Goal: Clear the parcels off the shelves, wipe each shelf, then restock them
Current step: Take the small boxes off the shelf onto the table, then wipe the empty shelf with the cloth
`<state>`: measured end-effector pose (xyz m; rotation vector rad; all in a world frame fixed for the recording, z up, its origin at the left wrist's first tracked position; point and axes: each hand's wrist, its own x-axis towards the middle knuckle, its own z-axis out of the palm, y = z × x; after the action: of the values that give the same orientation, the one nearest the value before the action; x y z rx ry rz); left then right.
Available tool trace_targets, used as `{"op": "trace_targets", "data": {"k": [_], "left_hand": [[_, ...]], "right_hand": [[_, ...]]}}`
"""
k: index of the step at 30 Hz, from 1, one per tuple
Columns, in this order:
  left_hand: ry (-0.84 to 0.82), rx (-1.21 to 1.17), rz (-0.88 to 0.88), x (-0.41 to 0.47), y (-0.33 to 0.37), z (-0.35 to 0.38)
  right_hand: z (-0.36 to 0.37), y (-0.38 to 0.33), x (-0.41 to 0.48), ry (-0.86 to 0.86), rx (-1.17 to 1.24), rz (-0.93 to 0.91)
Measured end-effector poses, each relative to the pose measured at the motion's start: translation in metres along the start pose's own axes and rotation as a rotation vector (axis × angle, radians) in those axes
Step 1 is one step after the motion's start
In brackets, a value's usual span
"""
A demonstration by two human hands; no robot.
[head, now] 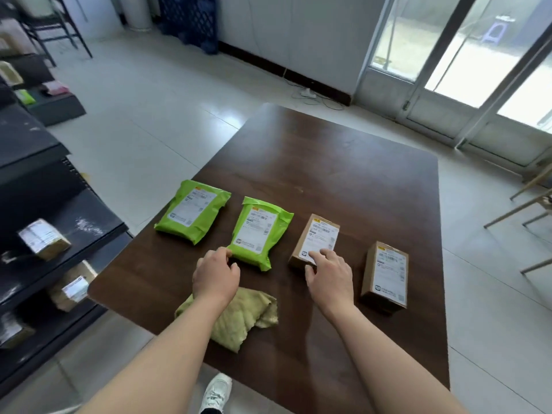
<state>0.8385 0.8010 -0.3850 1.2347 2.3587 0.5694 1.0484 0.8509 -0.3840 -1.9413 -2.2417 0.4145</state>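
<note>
On the dark wooden table [343,162] lie two green mailer parcels, one at the left [192,211] and one beside it [259,231]. To their right are two cardboard boxes, a nearer-centre one [319,234] and a right one [386,271]. My left hand [215,277] reaches to the near left corner of the second green parcel, fingers loosely curled and touching it. My right hand [330,279] rests its fingers on the label of the centre box, thumb beside the box's near end. A crumpled green cloth [248,318] lies under my left wrist.
A black shelf unit [59,222] stands at the left with several cardboard parcels [44,242] on its lower levels. Chair legs [531,210] stick in at the right. Glass doors [448,55] are at the back right, and my white shoe [216,392] is below the table edge.
</note>
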Motion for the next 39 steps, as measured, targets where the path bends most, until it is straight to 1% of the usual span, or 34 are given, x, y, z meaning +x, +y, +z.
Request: {"op": "trace_targets", "data": {"k": [6, 12, 18, 22, 25, 28, 35, 39], "left_hand": [[-0.03, 0.042, -0.122, -0.014, -0.052, -0.014], [-0.095, 0.052, -0.167, -0.012, -0.082, -0.014], [-0.208, 0.049, -0.202, 0.001, -0.102, -0.003], [-0.263, 0.037, -0.192, 0.01, -0.113, 0.007], [-0.269, 0.056, -0.161, 0.015, -0.115, 0.009], [-0.247, 0.015, -0.129, 0.018, -0.116, 0.004], [-0.175, -0.22, -0.138, 0.022, -0.114, -0.031], [-0.121, -0.403, -0.138, 0.02, -0.109, -0.061]], "right_hand": [[0.028, -0.033, -0.016, -0.106, 0.007, -0.068], [0.059, -0.058, -0.023, -0.199, 0.007, -0.107], [0.086, -0.069, -0.023, -0.315, -0.038, -0.056], [0.101, -0.076, -0.022, -0.351, -0.079, 0.002], [0.108, -0.081, -0.023, -0.353, -0.087, 0.033], [0.108, -0.087, -0.024, -0.327, -0.055, 0.064], [0.082, -0.111, -0.022, -0.187, 0.256, 0.151], [0.06, -0.131, -0.016, -0.159, 0.347, 0.074]]}}
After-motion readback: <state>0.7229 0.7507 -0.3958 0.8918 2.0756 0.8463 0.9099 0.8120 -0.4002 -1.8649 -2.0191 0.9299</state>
